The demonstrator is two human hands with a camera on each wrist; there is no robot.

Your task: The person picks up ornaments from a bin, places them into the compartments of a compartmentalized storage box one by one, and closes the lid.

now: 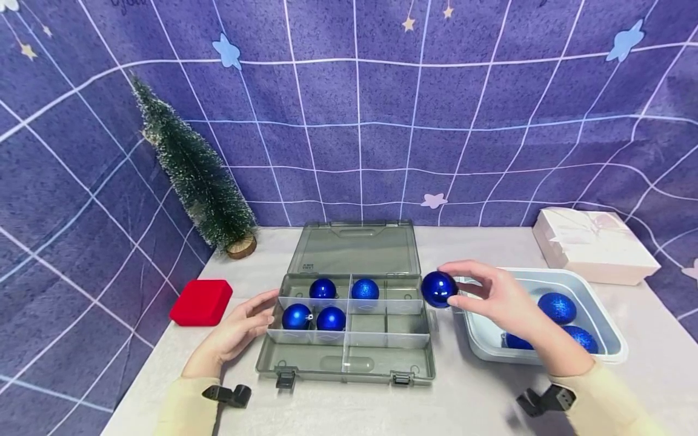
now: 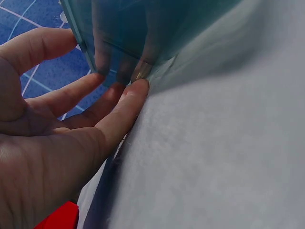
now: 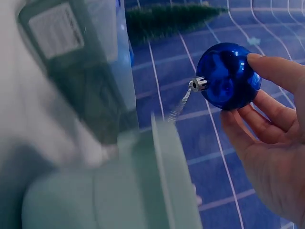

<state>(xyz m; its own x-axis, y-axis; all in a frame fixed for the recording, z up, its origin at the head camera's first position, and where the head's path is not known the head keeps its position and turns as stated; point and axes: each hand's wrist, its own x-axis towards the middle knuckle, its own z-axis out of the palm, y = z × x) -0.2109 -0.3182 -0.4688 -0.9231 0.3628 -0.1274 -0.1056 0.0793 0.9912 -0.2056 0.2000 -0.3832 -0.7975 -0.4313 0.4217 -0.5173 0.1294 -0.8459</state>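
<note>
- Right hand: pinching a glossy blue Christmas ball between the thumb and fingertips; grip is bearing on the ball's surface, not on its silver cap.
- Glossy blue Christmas ball: hanging in the hand's grip above the table, just beside the right edge of the organizer and to the left of the pale plastic bin. In the right wrist view, a thin silvery strand is running from the cap.
- Left hand: resting fingertips against the left side of the grey translucent organizer; fingers are spreading apart and not closing round anything.
- Organizer: lying flat, its lid standing open at the back, its two latches facing front.
- Organizer, back row: a shiny blue ball is sitting in the left section; a glittery blue ball is sitting right of the central divider.
- Organizer, middle row: two blue balls, one with its cap pointing right and one beside it, are occupying the left section.
- Pale plastic bin: holding two glittery blue balls and a third blue ball, which the right forearm is partly covering; its finish cannot be determined.
- Surroundings: a red box is lying left of the left hand; a miniature Christmas tree is leaning behind it; a pale gift box is sitting behind the bin.
</note>
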